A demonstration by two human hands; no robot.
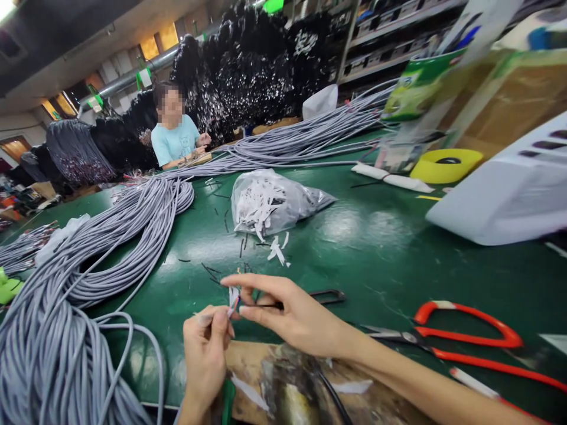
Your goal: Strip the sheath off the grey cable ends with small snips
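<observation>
Fingers [219, 323] of the left hand [204, 354] pinch a stripped cable end [235, 304] at a green worktable [372, 271], seen from the head camera, its coloured wires and a white strip [233, 293] rising just above the thumb. Across from it, the right hand [287, 307] reaches in with forefinger extended and thumb apart, the two framing the wires; whether they press on them cannot be told. A black looped tool [341, 295] shows partly behind that hand, and its hold is unclear. Below both hands sits a worn brown board [245, 354] bearing a dark metal fixture [290, 386], with red-handled scissors [469, 339] to the right. Beyond the fingers, white scraps [277, 252] lie near a clear plastic bag [261, 200] filled with similar strips. Thick coils of grey cable [48, 336] sweep along the left side and across the far edge, where a co-worker in a light-blue shirt [177, 141] sits before a wall of hanging black cables [248, 65]. At right, a yellow tape roll [423, 168] rests beside a white plastic bin [496, 195].
</observation>
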